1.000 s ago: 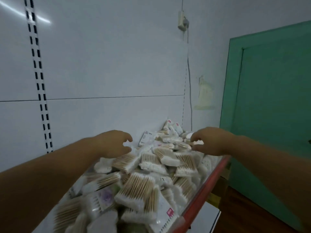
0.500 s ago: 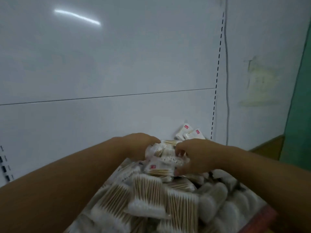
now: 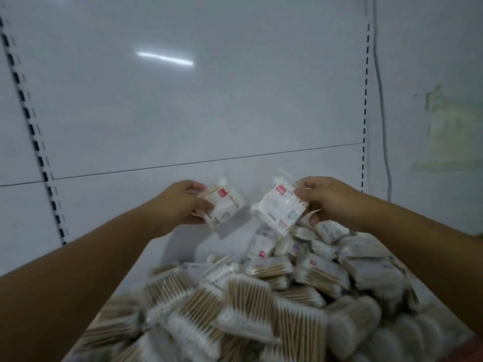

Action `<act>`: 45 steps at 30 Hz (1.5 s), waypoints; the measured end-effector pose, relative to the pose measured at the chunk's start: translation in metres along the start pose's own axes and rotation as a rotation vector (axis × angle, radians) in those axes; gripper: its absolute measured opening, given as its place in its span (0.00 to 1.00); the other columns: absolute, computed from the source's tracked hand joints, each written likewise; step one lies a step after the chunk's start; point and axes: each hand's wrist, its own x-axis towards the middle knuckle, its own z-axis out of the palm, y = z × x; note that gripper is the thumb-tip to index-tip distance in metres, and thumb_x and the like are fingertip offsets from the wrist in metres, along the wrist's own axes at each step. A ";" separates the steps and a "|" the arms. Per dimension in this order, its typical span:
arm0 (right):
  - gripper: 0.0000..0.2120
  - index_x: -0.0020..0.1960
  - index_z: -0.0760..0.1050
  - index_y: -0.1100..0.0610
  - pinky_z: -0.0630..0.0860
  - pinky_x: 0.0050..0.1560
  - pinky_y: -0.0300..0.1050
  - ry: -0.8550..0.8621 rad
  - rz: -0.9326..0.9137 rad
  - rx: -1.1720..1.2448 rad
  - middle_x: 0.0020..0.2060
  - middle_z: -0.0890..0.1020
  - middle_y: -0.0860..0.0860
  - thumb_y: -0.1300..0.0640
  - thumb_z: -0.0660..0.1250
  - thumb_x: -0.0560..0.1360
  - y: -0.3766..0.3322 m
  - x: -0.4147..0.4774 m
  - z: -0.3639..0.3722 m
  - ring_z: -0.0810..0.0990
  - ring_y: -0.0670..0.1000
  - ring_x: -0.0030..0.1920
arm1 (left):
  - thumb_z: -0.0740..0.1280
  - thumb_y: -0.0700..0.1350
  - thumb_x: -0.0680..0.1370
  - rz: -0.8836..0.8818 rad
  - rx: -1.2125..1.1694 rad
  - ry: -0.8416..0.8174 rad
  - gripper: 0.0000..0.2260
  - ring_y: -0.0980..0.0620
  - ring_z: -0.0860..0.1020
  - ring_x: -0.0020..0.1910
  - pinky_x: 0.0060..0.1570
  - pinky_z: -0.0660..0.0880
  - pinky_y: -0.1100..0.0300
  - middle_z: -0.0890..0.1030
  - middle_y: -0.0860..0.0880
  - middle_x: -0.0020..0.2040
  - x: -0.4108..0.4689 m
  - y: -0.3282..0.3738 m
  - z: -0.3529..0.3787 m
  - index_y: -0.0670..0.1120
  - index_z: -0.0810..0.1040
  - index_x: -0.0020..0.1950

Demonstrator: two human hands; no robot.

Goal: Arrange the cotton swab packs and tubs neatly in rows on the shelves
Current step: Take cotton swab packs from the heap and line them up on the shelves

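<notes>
A heap of clear cotton swab packs (image 3: 251,304) with wooden sticks covers the white shelf (image 3: 172,249). My left hand (image 3: 183,202) grips one swab pack (image 3: 224,205) with a red label, held above the bare back-left part of the shelf. My right hand (image 3: 324,199) pinches a second, flat swab pack (image 3: 281,207) by its right edge, tilted and lifted over the back of the heap. The two packs hang side by side, a small gap apart. No tubs are visible.
The white back panel (image 3: 209,100) with slotted uprights (image 3: 34,137) rises behind the shelf. A grey cable (image 3: 381,105) runs down the wall at right. The shelf's red front edge (image 3: 473,348) shows at the bottom right corner.
Both hands were together on packs at the back of the heap. Now they have lifted and parted, each holding one pack. The camera has swung left and slightly back.
</notes>
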 end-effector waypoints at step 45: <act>0.08 0.47 0.79 0.41 0.72 0.55 0.31 -0.270 -0.519 0.238 0.61 0.75 0.35 0.55 0.69 0.74 -0.088 -0.236 0.446 0.75 0.37 0.59 | 0.69 0.43 0.64 0.006 -0.605 0.674 0.25 0.45 0.85 0.42 0.32 0.80 0.55 0.85 0.43 0.49 -0.447 -0.092 -0.188 0.45 0.74 0.61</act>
